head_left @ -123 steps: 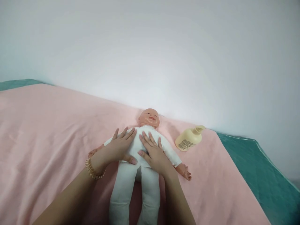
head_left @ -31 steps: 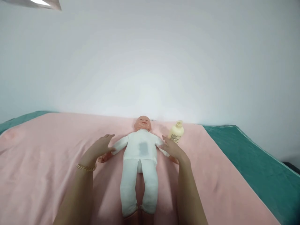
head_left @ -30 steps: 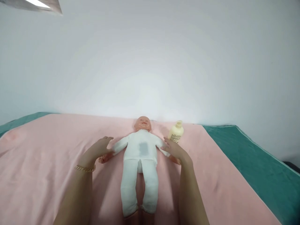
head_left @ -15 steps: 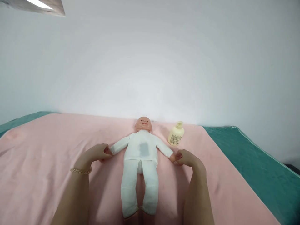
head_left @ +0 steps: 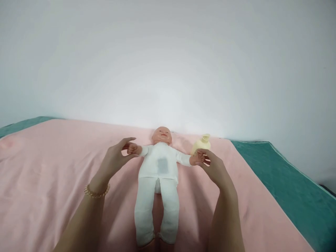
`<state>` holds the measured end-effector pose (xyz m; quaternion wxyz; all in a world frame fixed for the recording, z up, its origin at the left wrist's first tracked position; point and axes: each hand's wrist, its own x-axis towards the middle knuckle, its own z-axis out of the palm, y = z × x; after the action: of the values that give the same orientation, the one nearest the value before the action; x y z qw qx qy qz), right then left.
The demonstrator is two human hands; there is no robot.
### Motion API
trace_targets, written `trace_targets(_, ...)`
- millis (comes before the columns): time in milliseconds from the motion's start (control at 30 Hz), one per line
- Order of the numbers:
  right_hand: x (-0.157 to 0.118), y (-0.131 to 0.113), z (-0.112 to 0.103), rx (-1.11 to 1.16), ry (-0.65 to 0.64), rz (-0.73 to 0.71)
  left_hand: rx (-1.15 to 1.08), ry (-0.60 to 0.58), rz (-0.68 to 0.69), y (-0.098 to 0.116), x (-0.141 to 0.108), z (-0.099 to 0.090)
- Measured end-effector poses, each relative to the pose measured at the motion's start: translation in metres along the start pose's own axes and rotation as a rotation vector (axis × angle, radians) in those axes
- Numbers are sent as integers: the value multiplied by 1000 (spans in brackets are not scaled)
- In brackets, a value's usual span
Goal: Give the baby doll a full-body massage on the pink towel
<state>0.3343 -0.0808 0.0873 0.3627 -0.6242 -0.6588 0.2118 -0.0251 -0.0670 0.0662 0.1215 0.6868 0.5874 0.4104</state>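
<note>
A baby doll (head_left: 149,164) in white cloth lies on its back on a pink sheet, its head toward the wall and a grey patch on its chest. My left hand (head_left: 115,157), a beaded bracelet at the wrist, is curled around the doll's hand on the left, thumb below and fingers above. On the other side, my right hand (head_left: 214,166) grips the doll's other hand between thumb and fingers. Both of the doll's arms are lifted off the sheet. Just behind my right hand stands a pale yellow pump bottle (head_left: 201,144), its lower part hidden by that hand.
The pink sheet (head_left: 60,164) covers most of the surface. Green covering (head_left: 283,178) shows along the right side and at the far left corner. A plain white wall (head_left: 168,70) rises behind the far edge.
Both hands have moved up and away from me, raising the doll's arms with them. My left fingers are spread wider around the doll's hand. The view has shifted slightly.
</note>
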Motion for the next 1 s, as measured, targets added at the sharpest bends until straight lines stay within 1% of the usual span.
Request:
trace_targets(67, 0, -8, 9, 81, -50, -64, -48, -69, 53, 8, -2, 11)
trace_targets(167, 1, -18, 27, 176, -195, -138, -59, -237, 165, 15, -5, 28)
trace_targets(233, 1, -23, 39, 191, -274, -185, -35, -311, 255, 17, -7, 39)
trace_targets(333, 0, -30, 54, 115, -328, -249, 58, -332, 362, 19, -9, 55)
trace_targets(500, -3, -39, 67, 35, -443, -323, 147, -289, 457, 23, -13, 72)
trace_targets(567, -4, -41, 70, -5, -459, -343, 164, -280, 478, 24, -14, 75)
trace_targets(700, -7, -45, 76, -100, -429, -339, 212, -313, 484, 27, -15, 78)
trace_targets(833, -8, -47, 78, -156, -424, -348, 207, -328, 493, 30, -16, 78)
trace_targets(933, -8, -48, 69, -153, -397, -332, 187, -329, 500, 29, -15, 68)
trace_targets(1000, -8, -48, 57, -139, -336, -286, 190, -324, 502, 28, -12, 53)
